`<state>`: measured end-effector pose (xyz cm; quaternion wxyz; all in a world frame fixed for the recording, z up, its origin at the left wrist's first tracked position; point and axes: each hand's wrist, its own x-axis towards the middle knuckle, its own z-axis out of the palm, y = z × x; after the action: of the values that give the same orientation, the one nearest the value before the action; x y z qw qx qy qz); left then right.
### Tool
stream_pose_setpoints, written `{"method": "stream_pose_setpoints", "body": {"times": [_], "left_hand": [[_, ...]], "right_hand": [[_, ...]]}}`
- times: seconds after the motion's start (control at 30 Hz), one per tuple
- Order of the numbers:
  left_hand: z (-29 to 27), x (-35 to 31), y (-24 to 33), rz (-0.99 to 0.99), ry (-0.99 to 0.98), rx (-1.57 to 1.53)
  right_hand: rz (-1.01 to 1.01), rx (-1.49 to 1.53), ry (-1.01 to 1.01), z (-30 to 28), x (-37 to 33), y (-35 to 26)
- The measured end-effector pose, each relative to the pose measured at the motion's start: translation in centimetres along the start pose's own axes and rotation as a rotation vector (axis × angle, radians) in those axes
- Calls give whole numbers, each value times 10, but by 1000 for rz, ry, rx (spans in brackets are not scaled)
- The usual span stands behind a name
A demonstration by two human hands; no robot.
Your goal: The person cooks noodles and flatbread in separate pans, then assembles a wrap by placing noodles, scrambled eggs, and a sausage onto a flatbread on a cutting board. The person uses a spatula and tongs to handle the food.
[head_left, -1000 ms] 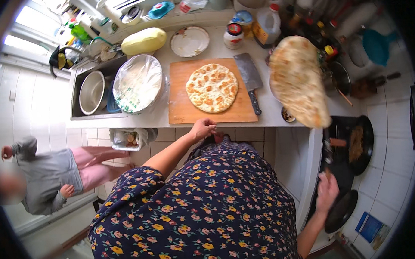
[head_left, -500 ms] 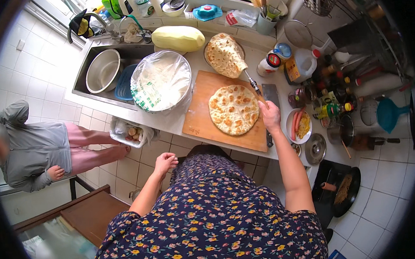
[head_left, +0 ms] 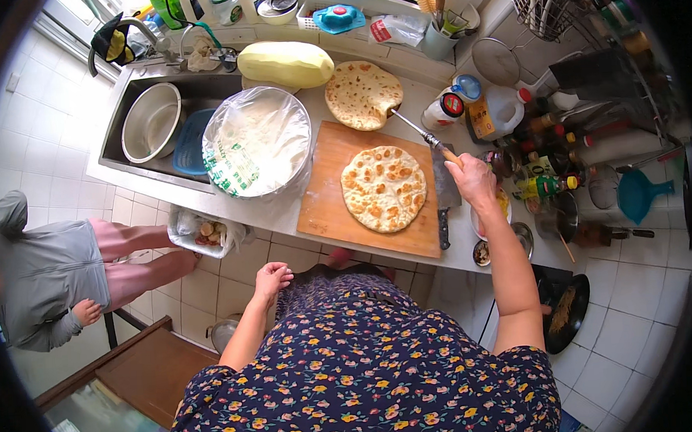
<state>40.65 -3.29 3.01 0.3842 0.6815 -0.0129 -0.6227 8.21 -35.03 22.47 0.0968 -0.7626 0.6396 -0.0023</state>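
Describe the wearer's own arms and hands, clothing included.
The wearer's sleeves are short and dark navy, printed with small flowers in yellow and reddish pink, with green leaves, matching the garment on the body. Both forearms are bare. The left hand and right hand wear no gloves.

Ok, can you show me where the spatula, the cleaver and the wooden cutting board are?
Spatula (head_left: 422, 133): head view, on its metal shaft.
Cleaver (head_left: 446, 187): head view, on its broad blade.
Wooden cutting board (head_left: 323, 195): head view, on bare wood toward its left side.
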Motion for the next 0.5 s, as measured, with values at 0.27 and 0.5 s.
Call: {"method": "stream_pose_setpoints", "body": {"times": [0.27,0.5], "left_hand": [[3,20,10,60,-88,99],[8,59,5,19,-262,72]], "right_hand": [[27,-148,71,-29,-24,9],[48,-75,252,-70,-95,29]]}}
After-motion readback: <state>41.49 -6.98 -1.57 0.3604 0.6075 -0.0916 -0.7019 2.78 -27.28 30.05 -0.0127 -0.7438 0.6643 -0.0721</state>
